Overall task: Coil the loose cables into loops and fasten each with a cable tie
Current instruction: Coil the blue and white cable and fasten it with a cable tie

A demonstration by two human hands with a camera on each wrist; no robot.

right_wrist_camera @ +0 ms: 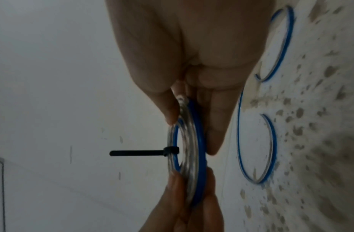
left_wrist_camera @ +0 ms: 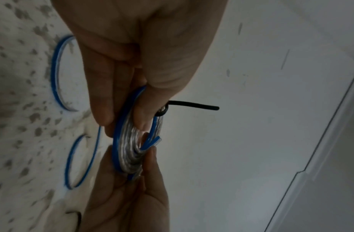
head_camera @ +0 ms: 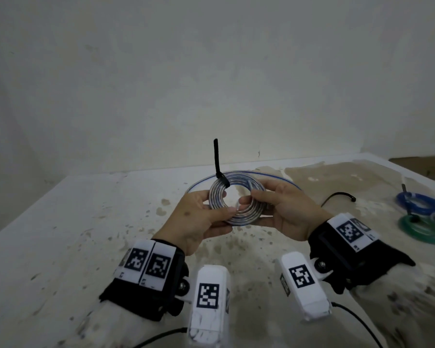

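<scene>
A flat coil of clear, silvery cable with a blue stripe [head_camera: 236,197] is held above the table between both hands. My left hand [head_camera: 206,212] pinches its left and near side, thumb on top. My right hand [head_camera: 269,204] pinches its right side. A black cable tie [head_camera: 217,164] is wrapped round the far rim of the coil, and its free tail stands straight up. In the left wrist view the coil [left_wrist_camera: 130,150] shows edge-on with the tie [left_wrist_camera: 191,106] sticking out. The right wrist view shows the coil [right_wrist_camera: 190,157] and the tie [right_wrist_camera: 140,153] likewise.
A loose blue-striped cable [head_camera: 274,175] curves on the stained white table [head_camera: 86,234] behind the hands. A spare black tie [head_camera: 339,197] lies to the right. Tied blue [head_camera: 417,203] and green [head_camera: 422,231] coils sit at the right edge. A wall rises close behind.
</scene>
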